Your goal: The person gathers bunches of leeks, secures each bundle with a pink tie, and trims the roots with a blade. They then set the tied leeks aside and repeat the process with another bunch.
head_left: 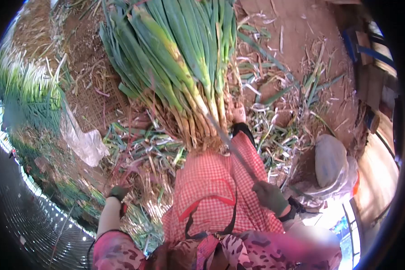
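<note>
A thick bundle of large green onions (184, 58) lies in front of me, leaves pointing away and root ends close to my checked apron. My right hand (271, 198), in a dark green glove, is closed around a long, narrow knife (238, 155). Its grey blade slants up and left, the tip over the pale stems near the roots. My left hand (118, 192), also gloved, is low at my left side beside reddish-pink strands (132, 168). Its fingers are too small and blurred to make out, so whether it holds any strand cannot be told.
Trimmed leaves and peelings (274, 135) litter the brown ground on both sides. More green onions (29, 85) are heaped at the far left, near a crumpled whitish plastic sheet (83, 141). A pale, stuffed sack (330, 159) stands at the right. A bare foot (239, 114) shows beside the bundle.
</note>
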{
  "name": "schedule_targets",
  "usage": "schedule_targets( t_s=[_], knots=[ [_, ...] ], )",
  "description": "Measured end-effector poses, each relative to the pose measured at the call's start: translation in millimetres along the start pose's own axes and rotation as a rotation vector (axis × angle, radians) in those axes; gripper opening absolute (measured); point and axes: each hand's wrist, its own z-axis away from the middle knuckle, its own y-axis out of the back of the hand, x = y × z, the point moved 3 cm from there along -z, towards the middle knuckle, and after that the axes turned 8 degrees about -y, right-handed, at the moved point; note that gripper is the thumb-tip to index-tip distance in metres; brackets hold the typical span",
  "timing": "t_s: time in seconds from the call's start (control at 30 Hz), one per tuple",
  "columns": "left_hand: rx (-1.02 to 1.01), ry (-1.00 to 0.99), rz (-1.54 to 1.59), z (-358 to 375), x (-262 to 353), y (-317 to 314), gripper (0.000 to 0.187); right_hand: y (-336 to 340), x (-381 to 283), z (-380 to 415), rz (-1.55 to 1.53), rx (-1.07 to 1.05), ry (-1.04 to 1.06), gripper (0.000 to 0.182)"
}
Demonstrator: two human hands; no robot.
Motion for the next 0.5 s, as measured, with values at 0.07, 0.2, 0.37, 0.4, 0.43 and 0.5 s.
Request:
schedule_targets(
  t_s=[0.07,0.2,0.37,0.4,0.43,0.5],
  knots=[
    [0.427,-0.174,0.353,-18,-43,24,0.041,20,-24,-26,-0.085,0.093,0.076,0.018],
    [1.061,-0.596,0.718,-13,-8,170,0.026,53,-92,-96,-0.083,0.244,0.409,0.015],
    [0.937,-1.431,1.392,63,178,405,0.040,77,-203,-159,-0.442,-0.032,0.280,0.019],
    [1.129,-1.301,1.128,75,206,435,0.038,78,-217,-170,-0.319,0.014,0.499,0.022],
    [1.362,-1.353,0.863,44,226,479,0.037,77,-226,-181,-0.189,0.057,0.712,0.024],
    [1.653,-1.173,0.388,16,266,543,0.032,74,-241,-194,-0.187,-0.057,0.692,0.027]
  ],
)
